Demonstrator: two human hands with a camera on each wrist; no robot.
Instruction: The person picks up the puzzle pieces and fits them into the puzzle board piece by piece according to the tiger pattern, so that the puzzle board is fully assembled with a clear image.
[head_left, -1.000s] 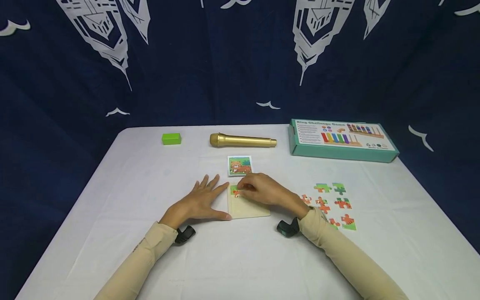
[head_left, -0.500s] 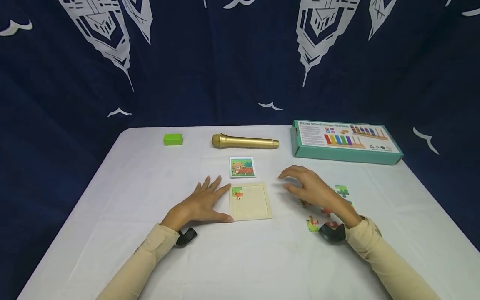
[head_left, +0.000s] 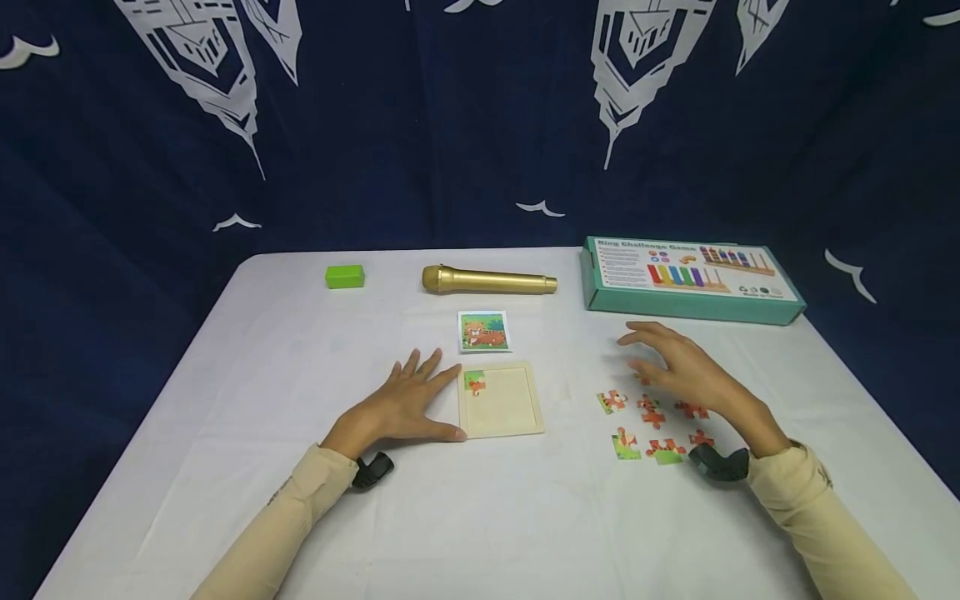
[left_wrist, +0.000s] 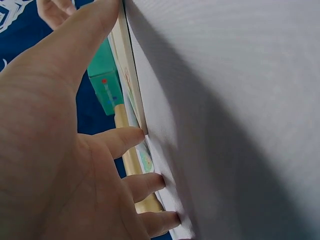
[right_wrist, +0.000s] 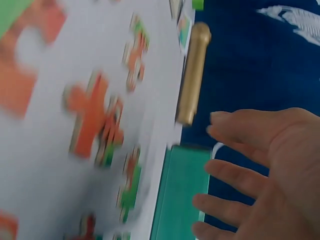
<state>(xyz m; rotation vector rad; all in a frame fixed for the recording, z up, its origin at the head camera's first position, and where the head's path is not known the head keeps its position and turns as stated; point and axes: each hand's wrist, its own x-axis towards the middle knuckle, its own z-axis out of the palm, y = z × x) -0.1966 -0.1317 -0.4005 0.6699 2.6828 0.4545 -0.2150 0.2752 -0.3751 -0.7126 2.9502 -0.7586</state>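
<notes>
A shallow wooden puzzle board lies mid-table with one puzzle piece in its upper left corner. My left hand, fingers spread, rests beside the board, thumb and index fingertips at its left edge; the left wrist view shows that thumb along the edge. Over the loose pieces on the right hovers my right hand, fingers apart and holding nothing. Several jigsaw pieces, such as a red-and-green one, lie below it and are partly hidden by it. In the right wrist view an orange piece lies under the hand.
Behind the board lies a picture card of a tiger. Further back are a gold microphone, a green block and a teal game box. A dark blue patterned cloth hangs behind the white table.
My right hand has left the piece in the board's corner and moved right, over the loose pieces. The left hand has stayed at the board's edge.
</notes>
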